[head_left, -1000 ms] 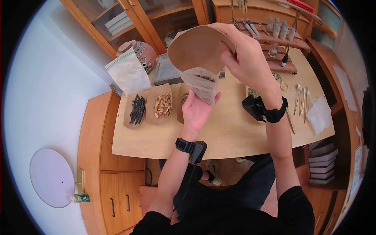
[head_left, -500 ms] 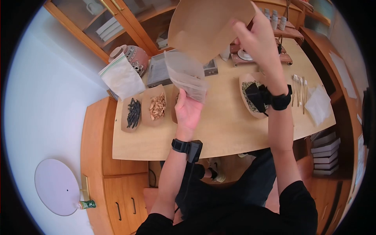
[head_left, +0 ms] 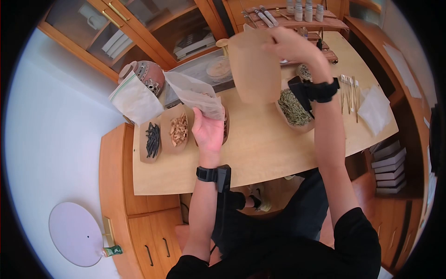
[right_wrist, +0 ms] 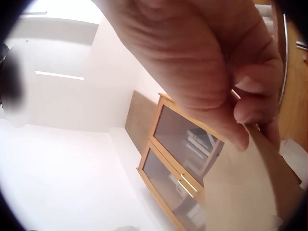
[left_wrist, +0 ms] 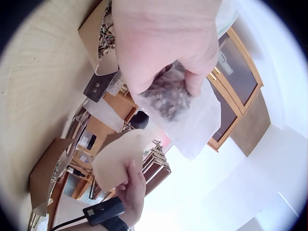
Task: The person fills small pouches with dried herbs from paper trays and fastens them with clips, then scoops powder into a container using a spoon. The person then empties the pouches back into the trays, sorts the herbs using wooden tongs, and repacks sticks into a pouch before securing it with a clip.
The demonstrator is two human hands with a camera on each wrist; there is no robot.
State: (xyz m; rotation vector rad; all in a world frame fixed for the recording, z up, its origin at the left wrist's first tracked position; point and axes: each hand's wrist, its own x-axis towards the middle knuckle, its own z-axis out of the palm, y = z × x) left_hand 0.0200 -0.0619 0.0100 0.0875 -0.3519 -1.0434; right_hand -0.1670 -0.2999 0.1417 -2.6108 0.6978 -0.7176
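My left hand (head_left: pixel 208 136) grips the lower part of a translucent white bag (head_left: pixel 193 93); in the left wrist view dark bits show inside the bag (left_wrist: pixel 166 98) between thumb and fingers. My right hand (head_left: pixel 297 46) pinches the edge of a brown paper tray (head_left: pixel 255 69), held up over the table to the right of the bag and apart from it. The right wrist view shows thumb and fingers on the rim of this tray (right_wrist: pixel 240 178). Whether anything lies in the tray is hidden.
Paper trays of black sticks (head_left: pixel 152 142), tan chips (head_left: pixel 178 130) and green herbs (head_left: pixel 293 109) stand on the table (head_left: pixel 260 153). A partly hidden tray sits behind my left hand. A zip bag (head_left: pixel 137 98) leans by a pot at left; metal tools (head_left: pixel 350 93) lie at right.
The paper tray has moved away from the bag's mouth, to the right, and now hangs with its long side upright. The bag and my left hand have shifted left in view.
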